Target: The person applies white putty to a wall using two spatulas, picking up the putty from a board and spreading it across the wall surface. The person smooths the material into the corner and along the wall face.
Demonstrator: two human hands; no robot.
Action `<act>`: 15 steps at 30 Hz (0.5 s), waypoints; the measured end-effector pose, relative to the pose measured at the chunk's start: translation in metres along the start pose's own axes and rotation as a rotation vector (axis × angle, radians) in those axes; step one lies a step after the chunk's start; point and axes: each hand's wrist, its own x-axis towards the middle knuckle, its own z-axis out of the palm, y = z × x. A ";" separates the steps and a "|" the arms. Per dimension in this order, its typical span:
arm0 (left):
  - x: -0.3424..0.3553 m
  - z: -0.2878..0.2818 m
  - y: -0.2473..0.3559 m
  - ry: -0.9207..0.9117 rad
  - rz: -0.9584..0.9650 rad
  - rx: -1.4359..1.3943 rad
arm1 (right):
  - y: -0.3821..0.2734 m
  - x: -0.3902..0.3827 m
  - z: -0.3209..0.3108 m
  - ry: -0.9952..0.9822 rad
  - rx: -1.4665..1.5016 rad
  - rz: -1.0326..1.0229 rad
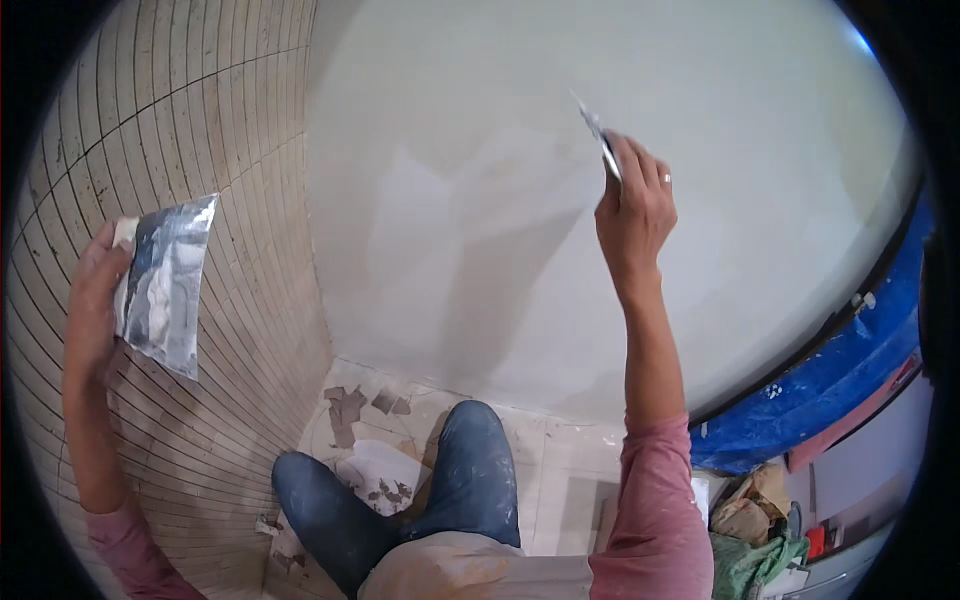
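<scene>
My left hand (95,290) is closed on the edge of a wide flat metal putty knife (188,250), held out at the left in front of the ribbed tiles. White putty (158,305) is smeared across its face. At the upper right, my right hand (640,215) grips a second metal scraper (597,132), seen nearly edge-on, its blade pointing up and left. That blade is close to the pale plastered wall (480,60); I cannot tell whether it touches. Damp-looking patches (410,200) show on the wall left of my right hand.
Ribbed beige tiles (180,110) cover the left wall. Grey scraps (345,415) and a white sheet (385,465) lie on the tiled floor near my knees. A blue plastic cover (790,405) edges the right side, with brown bags (755,505) and a green bag (745,565) below it.
</scene>
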 end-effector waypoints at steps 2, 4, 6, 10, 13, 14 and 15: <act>0.010 -0.005 0.013 -0.097 -0.024 0.021 | 0.004 0.025 0.020 0.045 -0.120 -0.055; 0.013 -0.003 0.008 -0.096 -0.083 -0.011 | 0.001 0.039 0.044 0.061 -0.260 -0.143; 0.012 -0.002 0.000 0.037 -0.070 -0.056 | -0.013 0.044 0.063 0.033 -0.297 -0.163; 0.019 -0.008 -0.007 0.046 -0.109 0.040 | -0.030 0.035 0.098 0.032 -0.385 -0.171; 0.019 -0.009 -0.019 0.064 -0.065 0.009 | -0.035 0.018 0.117 0.008 -0.461 -0.173; 0.019 -0.012 -0.022 0.063 -0.071 0.003 | -0.037 0.012 0.121 0.003 -0.462 -0.180; 0.023 -0.015 -0.025 0.034 -0.046 -0.004 | -0.036 0.004 0.125 0.014 -0.428 -0.202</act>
